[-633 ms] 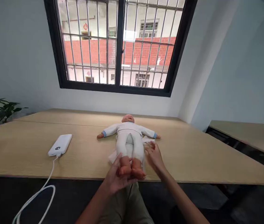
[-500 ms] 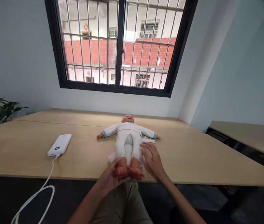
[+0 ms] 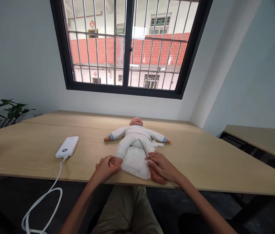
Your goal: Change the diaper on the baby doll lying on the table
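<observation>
A baby doll (image 3: 137, 133) in white clothes with blue cuffs lies on its back on the table, arms out and legs spread. Its head points toward the window. Between its legs lies a white cloth-like pad (image 3: 136, 161), perhaps a diaper, running under its bottom. My left hand (image 3: 106, 168) is closed around the doll's foot on the left, thumb and fingers at the ankle. Over the lower leg on the right, my right hand (image 3: 163, 165) curls its fingers, with the bare foot showing below. A white flap (image 3: 158, 144) sticks out at the doll's right-hand hip.
On the left of the wooden table (image 3: 200, 156) lies a white power bank (image 3: 67, 147), its white cable (image 3: 54, 185) hanging over the front edge. A plant (image 3: 8, 112) stands at far left. Behind the table is a barred window (image 3: 127, 48); another table (image 3: 261, 139) is at right.
The doll's legs, close together before, are now spread apart, showing the white pad between them. My left hand has moved left with one foot; my right hand has come onto the other leg.
</observation>
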A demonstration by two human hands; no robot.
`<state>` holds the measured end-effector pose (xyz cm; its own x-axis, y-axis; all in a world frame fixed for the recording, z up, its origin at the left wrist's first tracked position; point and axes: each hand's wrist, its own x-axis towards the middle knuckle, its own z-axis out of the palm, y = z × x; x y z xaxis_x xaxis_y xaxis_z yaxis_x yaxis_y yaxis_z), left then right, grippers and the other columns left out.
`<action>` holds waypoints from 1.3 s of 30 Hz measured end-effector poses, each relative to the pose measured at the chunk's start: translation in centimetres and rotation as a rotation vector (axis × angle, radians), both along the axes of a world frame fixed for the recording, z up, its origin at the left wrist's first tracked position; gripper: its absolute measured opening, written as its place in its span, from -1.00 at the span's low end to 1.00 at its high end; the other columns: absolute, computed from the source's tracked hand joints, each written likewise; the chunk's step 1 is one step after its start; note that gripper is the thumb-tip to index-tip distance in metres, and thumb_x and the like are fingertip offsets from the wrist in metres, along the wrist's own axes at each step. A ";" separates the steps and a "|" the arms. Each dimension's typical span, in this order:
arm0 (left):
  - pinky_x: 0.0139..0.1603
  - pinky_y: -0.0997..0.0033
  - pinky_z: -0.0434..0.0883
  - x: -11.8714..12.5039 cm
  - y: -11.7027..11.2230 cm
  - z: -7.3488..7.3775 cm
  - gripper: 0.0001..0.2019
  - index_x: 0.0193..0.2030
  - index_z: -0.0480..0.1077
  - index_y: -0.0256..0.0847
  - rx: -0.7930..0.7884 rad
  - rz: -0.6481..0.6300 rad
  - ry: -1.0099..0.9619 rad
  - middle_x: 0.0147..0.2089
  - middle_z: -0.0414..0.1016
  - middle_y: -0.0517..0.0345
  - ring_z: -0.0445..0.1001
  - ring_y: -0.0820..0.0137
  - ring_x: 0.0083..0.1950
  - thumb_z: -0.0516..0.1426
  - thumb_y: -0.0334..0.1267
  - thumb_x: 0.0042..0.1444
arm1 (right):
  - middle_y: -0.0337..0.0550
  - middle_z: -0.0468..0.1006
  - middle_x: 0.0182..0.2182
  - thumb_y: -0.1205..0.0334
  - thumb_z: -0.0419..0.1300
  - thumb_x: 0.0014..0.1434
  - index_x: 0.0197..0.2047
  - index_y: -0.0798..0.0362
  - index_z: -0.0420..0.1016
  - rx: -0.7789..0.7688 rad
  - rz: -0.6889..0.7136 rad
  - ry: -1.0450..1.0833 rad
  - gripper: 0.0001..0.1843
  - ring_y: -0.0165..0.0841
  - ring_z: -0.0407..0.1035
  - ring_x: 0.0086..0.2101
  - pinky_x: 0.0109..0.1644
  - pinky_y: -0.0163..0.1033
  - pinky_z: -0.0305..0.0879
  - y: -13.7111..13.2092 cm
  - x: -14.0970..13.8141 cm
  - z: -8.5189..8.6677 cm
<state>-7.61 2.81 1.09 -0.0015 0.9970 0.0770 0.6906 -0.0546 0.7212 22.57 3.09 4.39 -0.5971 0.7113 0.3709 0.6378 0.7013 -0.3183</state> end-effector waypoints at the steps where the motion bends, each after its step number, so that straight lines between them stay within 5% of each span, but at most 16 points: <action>1: 0.00 0.15 0.27 0.0 -0.1 0.3 -0.65 -0.15 0.42 -0.20 -0.015 0.014 0.039 -0.10 0.51 0.01 0.42 0.05 0.03 0.19 -0.09 -0.08 | -0.13 0.55 -0.04 0.18 -0.02 0.36 -0.08 -0.01 0.50 -0.007 -0.009 -0.024 -0.72 -0.25 0.27 0.13 0.28 -0.04 0.09 0.1 0.6 0.3; 4: 0.12 0.04 0.19 -0.1 -0.3 0.8 -0.51 0.03 0.38 -0.18 -0.044 0.040 0.066 -0.06 0.49 0.00 0.38 0.03 0.10 0.18 -0.06 -0.07 | -0.11 0.52 -0.01 0.35 0.07 0.22 -0.12 0.02 0.49 0.015 -0.053 -0.124 -0.78 -0.22 0.27 0.12 0.21 -0.07 0.18 0.5 1.7 0.5; 7: 0.18 -0.04 0.14 -0.1 -0.3 0.6 -0.35 0.20 0.25 -0.19 -0.035 0.033 0.035 -0.07 0.48 -0.01 0.36 0.03 0.11 0.20 -0.07 -0.07 | -0.05 0.49 0.01 0.50 0.07 0.04 0.02 0.07 0.45 0.116 -0.103 -0.262 -0.55 -0.17 0.27 0.11 0.29 0.03 0.06 0.8 1.3 0.0; 10: 0.13 0.04 0.26 0.3 0.1 0.3 -0.24 0.31 0.13 -0.18 0.027 -0.038 -0.084 -0.02 0.42 -0.05 0.38 0.07 0.08 0.21 -0.08 -0.05 | -0.05 0.48 0.02 0.53 0.06 0.03 0.12 0.04 0.40 0.204 -0.105 -0.358 -0.43 -0.16 0.27 0.10 0.35 0.13 -0.13 0.8 -0.4 -0.8; 14: 0.11 0.14 0.36 1.5 1.5 1.2 -0.22 0.39 0.03 -0.15 0.181 -0.169 -0.190 0.13 0.31 -0.12 0.39 0.14 0.10 0.18 -0.06 0.04 | -0.10 0.52 -0.11 0.49 0.09 0.01 -0.04 0.01 0.50 0.209 -0.060 -0.377 -0.56 -0.19 0.32 0.01 0.36 0.04 -0.13 0.8 -3.0 -1.5; 21: 0.44 0.04 -0.07 2.3 4.8 4.5 -0.49 0.12 0.46 -0.04 0.351 -0.598 0.184 0.43 0.07 0.17 -0.13 0.12 0.48 0.04 -0.48 0.03 | -0.06 0.54 -0.21 0.50 0.03 0.00 -0.14 0.08 0.47 0.096 -0.122 -0.174 -0.63 -0.21 0.36 -0.13 0.04 -0.14 0.23 1.2 -2.7 -0.2; 25: 0.44 0.17 -0.01 1.5 6.5 4.2 -0.46 0.16 0.40 -0.10 0.350 -0.690 0.200 0.31 0.30 0.18 0.00 0.23 0.44 0.00 -0.49 0.03 | -0.14 0.54 -0.20 0.51 -0.03 0.03 -0.16 0.04 0.43 -0.003 -0.110 0.114 -0.64 -0.30 0.38 -0.21 -0.09 -0.25 0.27 1.6 -0.6 1.1; 32: 0.31 0.16 0.19 2.5 9.3 3.9 -0.67 -0.01 0.45 -0.15 0.378 -0.513 0.127 0.19 0.36 0.00 0.23 0.13 0.26 0.15 -0.14 0.09 | -0.07 0.56 -0.13 0.41 0.00 0.07 -0.14 0.04 0.44 0.071 -0.111 0.296 -0.68 -0.22 0.41 -0.17 -0.05 -0.16 0.30 4.0 0.7 1.4; 36: 0.30 0.18 0.19 3.7 11.0 4.8 -0.52 0.07 0.40 -0.17 0.450 -0.498 -0.099 0.20 0.38 -0.02 0.27 0.13 0.26 0.24 -0.12 -0.02 | -0.01 0.53 -0.03 0.41 -0.02 0.02 -0.03 0.06 0.42 0.127 -0.120 0.296 -0.57 -0.19 0.38 -0.04 0.08 -0.10 0.26 6.9 -0.2 2.6; 39: 0.23 0.21 0.28 4.0 11.8 5.0 -0.58 0.04 0.44 -0.16 0.356 -0.603 -0.304 0.08 0.51 0.01 0.41 0.17 0.15 0.21 -0.08 0.04 | -0.05 0.56 -0.11 0.38 -0.04 0.06 -0.02 0.05 0.38 0.129 -0.157 0.286 -0.59 -0.22 0.43 -0.15 -0.05 -0.17 0.31 9.3 -0.8 3.4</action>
<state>-3.59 14.60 6.07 0.4628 0.7469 0.4773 0.2409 -0.6242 0.7432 21.73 12.43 7.80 -0.3432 0.7225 0.6002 0.6389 0.6480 -0.4146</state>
